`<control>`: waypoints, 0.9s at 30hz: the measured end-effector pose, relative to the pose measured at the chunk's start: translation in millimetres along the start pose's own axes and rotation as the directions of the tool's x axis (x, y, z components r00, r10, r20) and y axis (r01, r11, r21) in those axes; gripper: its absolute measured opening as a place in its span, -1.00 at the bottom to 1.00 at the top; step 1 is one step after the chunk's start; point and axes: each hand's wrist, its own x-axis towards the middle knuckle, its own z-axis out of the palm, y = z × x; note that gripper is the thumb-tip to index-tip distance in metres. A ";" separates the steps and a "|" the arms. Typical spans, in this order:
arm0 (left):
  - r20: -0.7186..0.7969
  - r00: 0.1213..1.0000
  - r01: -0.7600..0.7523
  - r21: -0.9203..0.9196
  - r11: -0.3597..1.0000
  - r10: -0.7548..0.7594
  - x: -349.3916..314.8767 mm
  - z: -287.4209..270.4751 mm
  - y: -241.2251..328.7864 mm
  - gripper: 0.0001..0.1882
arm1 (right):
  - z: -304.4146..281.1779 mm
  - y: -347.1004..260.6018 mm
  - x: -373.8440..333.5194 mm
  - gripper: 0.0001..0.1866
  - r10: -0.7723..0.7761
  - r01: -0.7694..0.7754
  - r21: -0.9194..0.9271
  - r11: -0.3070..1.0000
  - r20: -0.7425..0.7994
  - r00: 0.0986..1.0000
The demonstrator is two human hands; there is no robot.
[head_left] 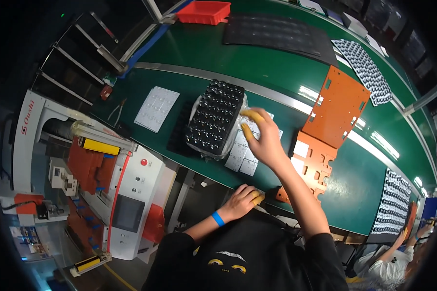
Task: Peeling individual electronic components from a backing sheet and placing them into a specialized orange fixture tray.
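My right hand, with yellow finger covers, reaches over the table to the right side of a black tray block. Its thumb and forefinger are apart beside the clear plastic wrapping, and I see nothing between them. Rows of shiny, round, lens-like domes cover the block's top. Under and beside this hand lie white panels with faint printed marks. My left hand, a blue band on its wrist, is at the table's near edge. Its covered fingers curl together; whatever they hold, if anything, is hidden.
Orange fixture plates lie to the right. Another white panel and pliers are at left. A machine stands at lower left. Farther back are a red bin and black sheets. A co-worker sits at lower right.
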 end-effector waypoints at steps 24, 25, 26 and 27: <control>-0.339 0.700 0.369 -0.582 0.725 -0.628 22.8 -68.4 -0.1 -0.79 | -27.9 -17.1 -58.9 -0.72 0.518 -0.524 0.444 0.727 0.147 0.843; -0.290 0.711 0.329 -0.667 0.669 -0.640 22.8 -59.1 -5.4 -0.73 | -36.3 -18.5 -78.8 -0.72 0.544 -0.565 0.457 0.687 0.192 0.817; -0.278 0.717 0.330 -0.672 0.663 -0.639 31.1 -57.3 -2.5 -0.73 | -45.2 -18.8 -97.4 -0.73 0.569 -0.603 0.468 0.646 0.231 0.789; -0.229 0.687 0.250 -0.817 0.520 -0.690 41.8 -57.7 3.5 -0.67 | -48.9 -15.3 -116.9 -0.74 0.545 -0.568 0.476 0.671 0.202 0.814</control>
